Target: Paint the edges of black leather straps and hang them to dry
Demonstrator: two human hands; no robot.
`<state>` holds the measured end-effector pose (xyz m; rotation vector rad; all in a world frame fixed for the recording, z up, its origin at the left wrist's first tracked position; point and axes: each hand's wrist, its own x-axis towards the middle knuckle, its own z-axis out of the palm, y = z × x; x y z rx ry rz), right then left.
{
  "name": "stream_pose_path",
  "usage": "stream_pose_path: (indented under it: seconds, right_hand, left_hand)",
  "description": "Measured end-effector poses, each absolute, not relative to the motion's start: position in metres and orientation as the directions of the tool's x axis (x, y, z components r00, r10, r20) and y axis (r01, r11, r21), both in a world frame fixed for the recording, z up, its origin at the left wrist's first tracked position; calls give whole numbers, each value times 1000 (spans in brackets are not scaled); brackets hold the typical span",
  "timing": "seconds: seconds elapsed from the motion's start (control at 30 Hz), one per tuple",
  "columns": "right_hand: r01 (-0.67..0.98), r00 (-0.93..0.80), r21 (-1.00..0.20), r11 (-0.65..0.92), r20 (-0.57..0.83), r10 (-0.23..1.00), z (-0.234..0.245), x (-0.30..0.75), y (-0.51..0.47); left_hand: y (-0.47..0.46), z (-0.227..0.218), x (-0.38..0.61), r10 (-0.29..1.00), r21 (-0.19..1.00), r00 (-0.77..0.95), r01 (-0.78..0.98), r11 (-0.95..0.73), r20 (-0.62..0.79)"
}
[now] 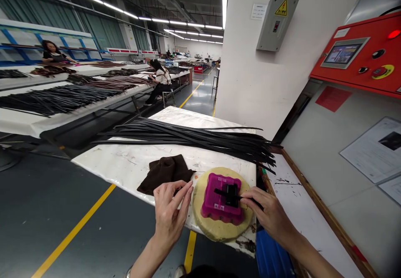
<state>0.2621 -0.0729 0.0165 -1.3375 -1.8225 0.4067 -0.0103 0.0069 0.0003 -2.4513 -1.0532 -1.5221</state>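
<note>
My right hand (270,215) pinches a thin black strip (239,196) that runs leftward across a magenta plastic jig (213,205), over a black block (232,195) set in the jig's top. The jig sits on a round yellowish pad (219,232). My left hand (171,213) rests beside the pad, its fingertips near a crumpled dark brown cloth (164,173) and holding nothing visible. A long bundle of black strips (188,138) lies across the far part of the white-covered table (125,165), its ends hanging past the right edge.
To the right stands a white-topped bench (300,203) with a wooden edge. A blue bin (272,253) sits below the table. Left of me, long tables carry several strip bundles, with a seated co-worker (159,82) beside them. A red control cabinet (360,52) hangs at upper right.
</note>
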Motion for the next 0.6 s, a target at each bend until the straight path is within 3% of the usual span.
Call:
stream_pose_path:
  seconds: [0.6]
  right_hand:
    - [677, -64, -692, 252, 285, 956, 12, 310, -106]
  left_hand:
    - [5, -4, 6, 506, 294, 273, 557, -777, 818]
